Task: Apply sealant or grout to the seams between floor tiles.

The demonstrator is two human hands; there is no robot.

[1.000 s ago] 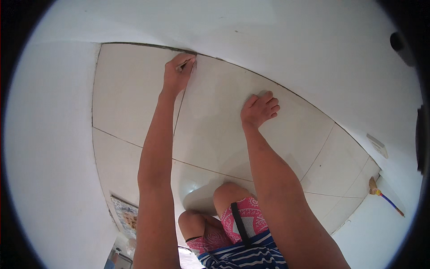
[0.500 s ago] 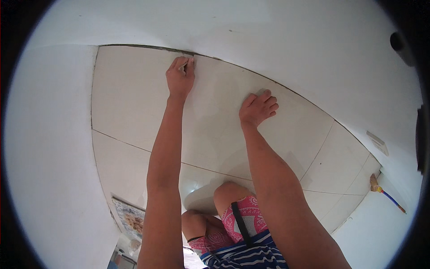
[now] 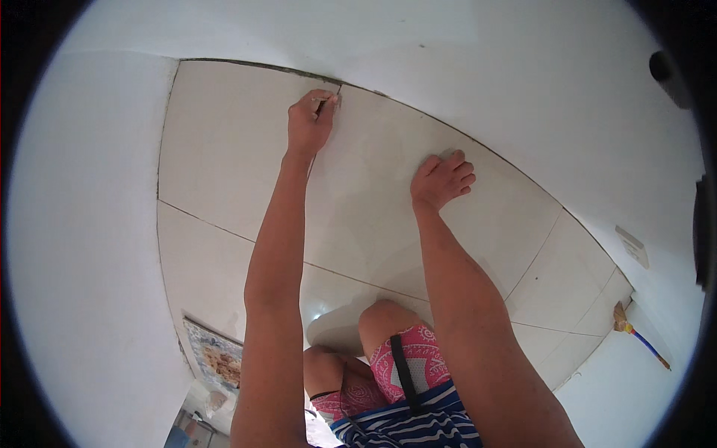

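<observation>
My left hand (image 3: 310,123) is at the far edge of the floor, close to the wall. Its fingers are pinched together around a small, thin piece that I cannot make out, held at the dark joint (image 3: 340,90) between two large cream floor tiles. Farther right, my right hand (image 3: 444,179) rests on the tile (image 3: 373,194) with its fingers bent and apart. Nothing shows in it.
White walls (image 3: 478,67) border the floor ahead and at both sides, with a dark gap along the far wall. A broom (image 3: 621,319) with a blue handle lies at the right. A patterned mat (image 3: 216,355) is at the lower left. A white socket plate (image 3: 632,246) sits on the right wall.
The view has shifted a little. My left hand has drawn slightly back from the wall along the joint, still pinching. The right hand stays about where it was on the tile.
</observation>
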